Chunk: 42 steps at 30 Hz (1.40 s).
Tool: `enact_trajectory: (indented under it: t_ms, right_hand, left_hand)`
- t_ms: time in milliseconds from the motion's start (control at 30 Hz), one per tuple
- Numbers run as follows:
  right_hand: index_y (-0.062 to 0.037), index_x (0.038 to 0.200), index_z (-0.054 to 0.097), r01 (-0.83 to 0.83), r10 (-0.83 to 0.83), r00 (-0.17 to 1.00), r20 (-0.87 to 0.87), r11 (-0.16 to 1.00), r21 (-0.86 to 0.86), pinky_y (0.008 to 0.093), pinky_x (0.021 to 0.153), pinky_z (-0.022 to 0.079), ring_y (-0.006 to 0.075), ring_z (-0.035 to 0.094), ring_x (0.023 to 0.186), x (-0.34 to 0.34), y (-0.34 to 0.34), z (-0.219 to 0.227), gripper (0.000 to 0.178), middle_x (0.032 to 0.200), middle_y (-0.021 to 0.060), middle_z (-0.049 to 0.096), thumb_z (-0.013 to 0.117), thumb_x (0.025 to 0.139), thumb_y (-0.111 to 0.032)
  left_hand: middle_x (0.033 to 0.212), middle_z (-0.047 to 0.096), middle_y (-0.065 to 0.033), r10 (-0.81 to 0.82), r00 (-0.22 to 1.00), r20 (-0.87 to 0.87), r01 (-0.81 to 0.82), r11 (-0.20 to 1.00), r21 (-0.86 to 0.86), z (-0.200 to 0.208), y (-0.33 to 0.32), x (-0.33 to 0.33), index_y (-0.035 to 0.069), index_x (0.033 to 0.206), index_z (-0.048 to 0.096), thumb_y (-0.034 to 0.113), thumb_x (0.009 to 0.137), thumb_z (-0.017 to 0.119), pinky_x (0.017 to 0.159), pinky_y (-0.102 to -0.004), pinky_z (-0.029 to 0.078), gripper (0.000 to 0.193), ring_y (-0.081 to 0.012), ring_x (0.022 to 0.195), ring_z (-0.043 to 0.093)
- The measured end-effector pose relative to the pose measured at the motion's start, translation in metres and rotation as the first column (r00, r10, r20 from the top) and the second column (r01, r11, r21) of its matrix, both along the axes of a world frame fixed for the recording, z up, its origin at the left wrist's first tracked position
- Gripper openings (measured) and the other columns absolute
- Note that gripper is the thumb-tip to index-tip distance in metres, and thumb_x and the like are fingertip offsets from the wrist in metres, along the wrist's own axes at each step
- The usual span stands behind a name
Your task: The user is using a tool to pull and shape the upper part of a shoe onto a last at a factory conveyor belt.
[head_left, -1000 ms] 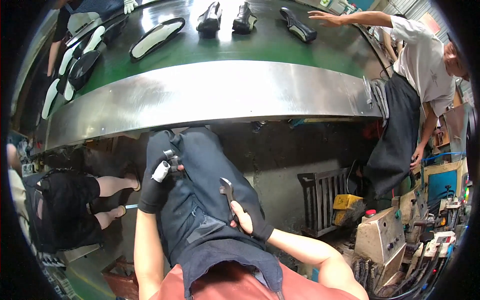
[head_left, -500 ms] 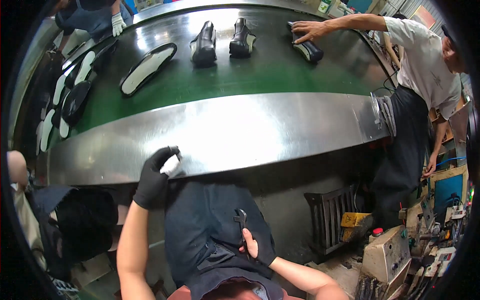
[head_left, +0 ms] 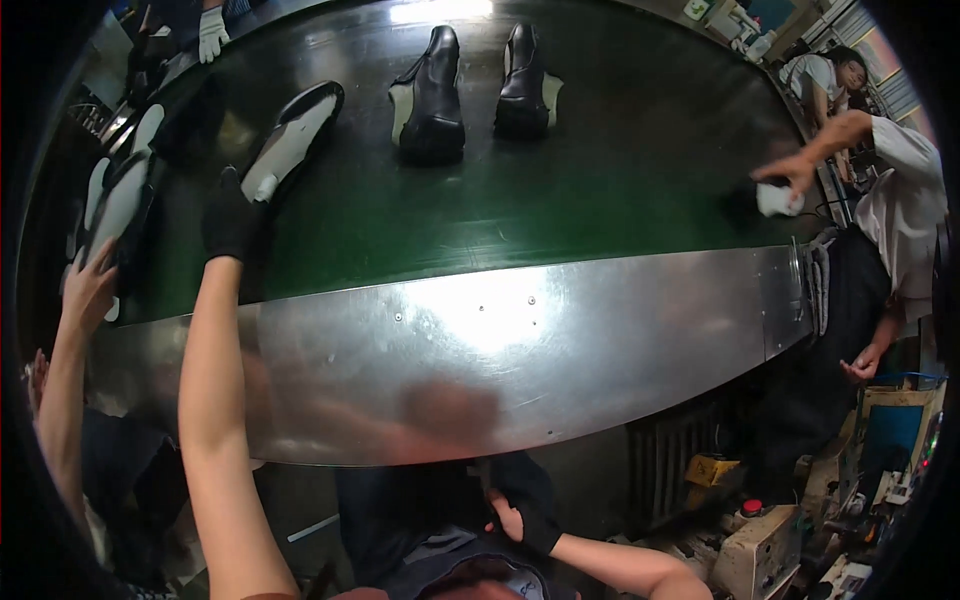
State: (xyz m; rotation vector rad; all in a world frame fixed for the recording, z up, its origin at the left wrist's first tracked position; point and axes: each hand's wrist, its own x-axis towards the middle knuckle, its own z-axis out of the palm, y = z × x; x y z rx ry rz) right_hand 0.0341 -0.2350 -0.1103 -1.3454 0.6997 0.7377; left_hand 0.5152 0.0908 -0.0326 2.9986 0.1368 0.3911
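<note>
While R hand [head_left: 515, 518] is resting low at the lap, bare thumb out of its black glove, its fingers are curling round a wrench [head_left: 483, 475], which is showing only dimly. Just beyond, a steel edge [head_left: 640, 310] is fronting the green belt [head_left: 620, 200], glare spreading mid-way. Far L, a co-worker's bare hand [head_left: 92, 287] is reaching onto pale-soled shoes [head_left: 122, 200]. L hand [head_left: 232, 225], also black-gloved, w/ a white wrap [head_left: 265, 187] on one digit, is extending over the belt at the near end of a shoe [head_left: 290, 140]; can't tell if its fingers are open or closed, or touching. That shoe is lying aslant, pale sole up. Off R, another co-worker's hand [head_left: 795, 173] is covering part of a blurry white item [head_left: 780, 202]. Further back nr mid-belt, a black shoe [head_left: 432, 105] & its neighbour [head_left: 525, 90] are sitting side by side, apart. Top L, a white-gloved hand [head_left: 213, 36] is hanging nr the far side.
</note>
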Motion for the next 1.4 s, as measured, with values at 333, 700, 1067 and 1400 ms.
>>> enact_trajectory:
  t_ms: [333,700,1067,1400]
  right_hand:
    - [-0.0005,0.102,0.061,-0.065,0.064,0.997,0.044,0.998,0.017,0.0261,0.053,0.049,0.0127,0.062,0.056,-0.01,0.003,-0.003,0.049,0.079,0.003,0.057,0.045,0.102,-0.046]
    - [-0.0028,0.142,0.041,-0.061,0.075,0.895,0.44,0.997,-0.046,0.026,0.058,0.055,0.0118,0.061,0.058,-0.108,0.003,0.024,0.048,0.092,0.0079,0.058,0.042,0.104,-0.031]
    - [-0.0027,0.085,0.058,-0.202,0.319,0.644,0.695,0.947,-0.248,0.0299,0.061,0.045,0.0153,0.053,0.062,-0.168,0.028,0.123,0.029,0.072,0.003,0.055,0.051,0.101,-0.026]
    - [-0.0013,0.125,0.058,-0.248,0.105,0.746,0.658,0.96,0.129,0.0285,0.09,0.046,0.0141,0.058,0.095,-0.106,0.059,0.12,0.047,0.106,0.003,0.062,0.032,0.108,-0.037]
  left_hand:
    - [0.121,0.062,-0.0205,-0.104,0.978,0.181,0.188,0.816,-0.546,-0.012,-0.005,-0.043,0.001,0.131,0.053,0.028,0.084,0.068,0.095,-0.0419,0.047,0.056,-0.0364,0.111,0.059]
    - [0.133,0.056,-0.0137,0.002,0.965,0.262,0.262,-0.037,-0.964,0.032,0.068,-0.409,0.001,0.137,0.048,0.014,0.086,0.062,0.101,-0.0396,0.048,0.055,-0.0255,0.12,0.056]
    - [0.11,0.064,-0.012,-0.443,0.82,0.364,0.457,0.123,-0.881,0.063,-0.039,-0.482,-0.003,0.1,0.066,0.037,0.091,0.062,0.097,-0.0367,0.045,0.041,-0.0243,0.106,0.06]
    - [0.097,0.066,-0.0121,-0.531,0.746,0.402,0.374,-0.165,-0.913,0.05,-0.096,-0.457,-0.001,0.089,0.068,0.062,0.099,0.033,0.093,-0.0359,0.044,0.073,-0.0233,0.098,0.059]
